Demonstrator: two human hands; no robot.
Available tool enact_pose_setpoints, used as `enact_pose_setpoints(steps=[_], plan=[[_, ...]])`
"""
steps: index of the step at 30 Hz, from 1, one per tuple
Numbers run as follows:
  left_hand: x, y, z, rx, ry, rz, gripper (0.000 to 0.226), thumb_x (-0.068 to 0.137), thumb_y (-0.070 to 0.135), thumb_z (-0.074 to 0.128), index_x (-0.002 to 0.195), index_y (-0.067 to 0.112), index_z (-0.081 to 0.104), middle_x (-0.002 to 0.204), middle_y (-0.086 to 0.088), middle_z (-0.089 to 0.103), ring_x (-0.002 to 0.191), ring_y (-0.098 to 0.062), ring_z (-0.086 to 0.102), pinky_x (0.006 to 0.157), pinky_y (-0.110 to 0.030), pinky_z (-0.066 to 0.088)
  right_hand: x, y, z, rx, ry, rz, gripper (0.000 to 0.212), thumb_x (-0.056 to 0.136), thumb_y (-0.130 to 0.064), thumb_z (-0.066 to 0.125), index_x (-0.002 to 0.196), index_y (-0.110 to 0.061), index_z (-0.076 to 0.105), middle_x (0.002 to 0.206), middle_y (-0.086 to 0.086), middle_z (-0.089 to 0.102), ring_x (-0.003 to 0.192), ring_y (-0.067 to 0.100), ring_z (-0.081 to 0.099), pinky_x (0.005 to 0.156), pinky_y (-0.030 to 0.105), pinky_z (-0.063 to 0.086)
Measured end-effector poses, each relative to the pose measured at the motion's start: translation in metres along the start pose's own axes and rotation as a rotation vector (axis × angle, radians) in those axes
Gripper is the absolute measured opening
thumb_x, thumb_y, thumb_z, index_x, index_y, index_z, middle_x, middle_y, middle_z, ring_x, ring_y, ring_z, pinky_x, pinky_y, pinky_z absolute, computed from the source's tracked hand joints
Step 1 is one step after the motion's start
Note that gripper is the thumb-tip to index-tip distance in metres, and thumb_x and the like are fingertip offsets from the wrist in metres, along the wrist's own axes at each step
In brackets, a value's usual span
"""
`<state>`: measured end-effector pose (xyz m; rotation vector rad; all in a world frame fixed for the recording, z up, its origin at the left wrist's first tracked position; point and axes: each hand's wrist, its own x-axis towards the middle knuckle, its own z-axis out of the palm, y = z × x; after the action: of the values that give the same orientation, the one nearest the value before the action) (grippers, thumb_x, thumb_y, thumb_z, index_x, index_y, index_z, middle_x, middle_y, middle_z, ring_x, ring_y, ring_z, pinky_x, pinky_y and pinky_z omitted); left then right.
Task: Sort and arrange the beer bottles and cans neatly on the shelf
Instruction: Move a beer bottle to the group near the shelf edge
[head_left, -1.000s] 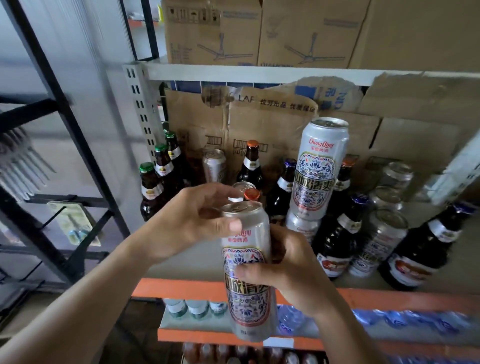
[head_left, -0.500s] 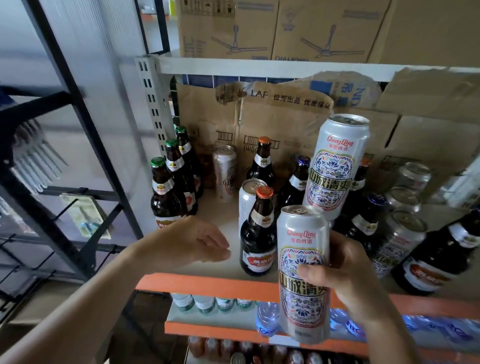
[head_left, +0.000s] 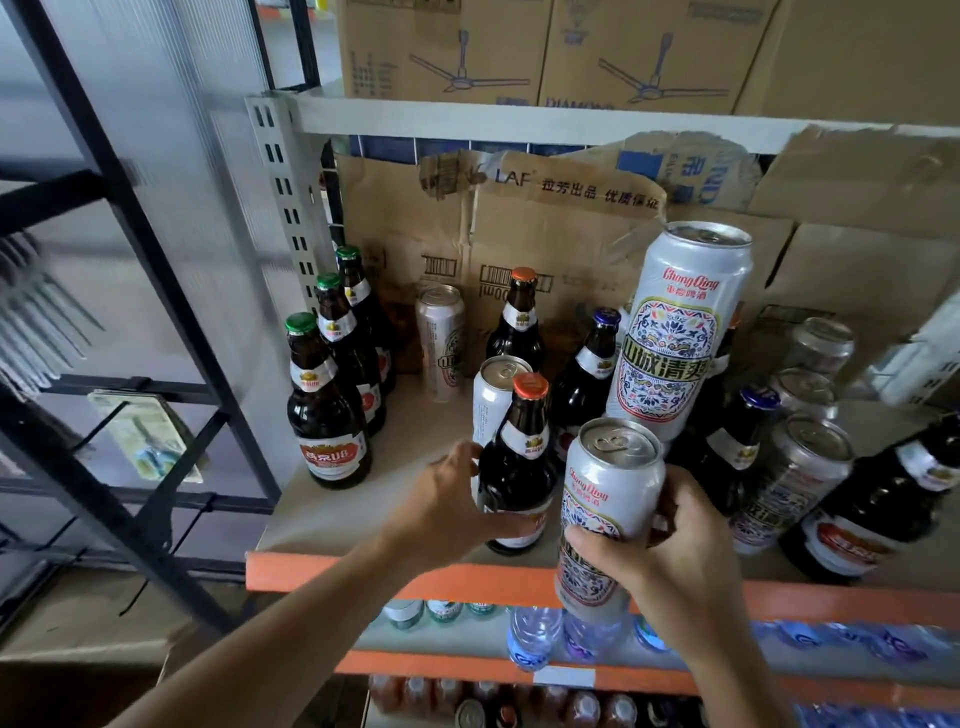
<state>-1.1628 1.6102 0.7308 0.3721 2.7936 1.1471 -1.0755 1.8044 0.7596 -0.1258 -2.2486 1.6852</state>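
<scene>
Two hands are busy. My left hand wraps the orange-capped bottle, thumb across its lower label and fingers curled round its left side. It stands upright near the front of the shelf. My right hand grips a can, thumb low across the front and fingers curled behind. The can sits just right of the bottle, over the shelf's orange edge.
</scene>
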Motion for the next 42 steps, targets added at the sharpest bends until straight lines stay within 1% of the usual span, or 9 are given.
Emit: enact_pose_setpoints(steps=[8,14,18,22,25,32,35,39,42], plan=[[0.002,-0.012,0.018,-0.017,0.111,0.125,0.081,0.057,0.067,0.074,0.115,0.013,0.055,0.101,0.001,0.072,0.089,-0.017,0.069,0.072,-0.032,0.055,-0.006,0.01,0.022,-0.068,0.105,-0.015,0.06,0.044,-0.034,0.084,0.098,-0.023,0.059,0.092,-0.032,0.066,0.078,-0.009,0.064,0.064,0.004,0.045],[0.002,-0.017,0.011,-0.043,0.095,0.087,0.084,0.049,0.076,0.07,0.11,0.019,0.057,0.097,0.008,0.072,0.084,-0.008,0.068,0.071,-0.029,0.054,-0.006,0.017,0.029,-0.074,0.114,0.007,0.058,0.05,-0.031,0.089,0.098,-0.026,0.058,0.089,-0.01,0.071,0.078,-0.001,0.067,0.063,0.007,0.048],[-0.002,-0.024,0.005,-0.05,0.101,0.08,0.082,0.049,0.077,0.072,0.11,0.025,0.057,0.096,0.011,0.072,0.084,-0.003,0.068,0.071,-0.03,0.055,-0.002,0.015,0.032,-0.046,0.093,0.037,0.054,0.062,-0.002,0.089,0.102,-0.019,0.057,0.086,-0.008,0.071,0.062,-0.006,0.066,0.052,0.006,0.046],[-0.007,-0.029,-0.004,-0.053,0.11,0.064,0.08,0.048,0.076,0.074,0.11,0.028,0.057,0.095,0.015,0.072,0.083,0.002,0.067,0.072,-0.028,0.055,0.0,0.021,0.045,-0.082,0.117,0.021,0.065,0.054,-0.041,0.086,0.109,-0.024,0.057,0.096,-0.013,0.072,0.085,-0.001,0.068,0.074,0.025,0.055],[-0.01,-0.035,-0.012,-0.047,0.125,0.052,0.077,0.048,0.073,0.075,0.109,0.03,0.057,0.094,0.016,0.072,0.081,0.004,0.066,0.07,-0.024,0.055,0.002,0.02,0.056,-0.073,0.149,0.05,0.073,0.051,-0.052,0.079,0.113,-0.02,0.055,0.1,-0.012,0.072,0.091,0.004,0.069,0.084,0.04,0.057],[-0.017,-0.053,-0.03,-0.003,0.163,0.049,0.088,0.048,0.077,0.071,0.117,0.025,0.056,0.1,0.014,0.071,0.087,0.0,0.067,0.073,-0.023,0.055,0.005,0.025,0.074,-0.109,0.206,0.09,0.073,0.052,-0.054,0.078,0.111,-0.02,0.054,0.099,-0.004,0.073,0.091,0.016,0.07,0.083,0.045,0.056],[-0.022,-0.062,-0.039,0.006,0.189,0.042,0.088,0.048,0.076,0.072,0.117,0.025,0.057,0.1,0.019,0.069,0.089,0.002,0.066,0.076,-0.026,0.057,0.006,0.029,0.078,-0.141,0.212,0.098,0.067,0.06,-0.031,0.091,0.113,-0.013,0.055,0.1,0.0,0.072,0.09,0.018,0.069,0.084,0.042,0.055],[-0.03,-0.071,-0.053,0.022,0.226,0.059,0.076,0.052,0.061,0.082,0.113,0.024,0.057,0.09,0.036,0.057,0.076,0.024,0.055,0.069,0.001,0.044,0.007,0.035,0.083,-0.164,0.222,0.101,0.07,0.059,-0.032,0.09,0.115,-0.008,0.056,0.101,0.004,0.072,0.092,0.021,0.068,0.083,0.037,0.053],[-0.032,-0.08,-0.062,0.046,0.238,0.048,0.088,0.053,0.065,0.08,0.123,0.017,0.057,0.105,0.014,0.071,0.089,0.005,0.066,0.077,-0.014,0.054,0.01,0.036,0.085,-0.181,0.23,0.109,0.067,0.064,-0.026,0.09,0.116,-0.005,0.056,0.103,0.007,0.071,0.093,0.023,0.067,0.082,0.032,0.05]])
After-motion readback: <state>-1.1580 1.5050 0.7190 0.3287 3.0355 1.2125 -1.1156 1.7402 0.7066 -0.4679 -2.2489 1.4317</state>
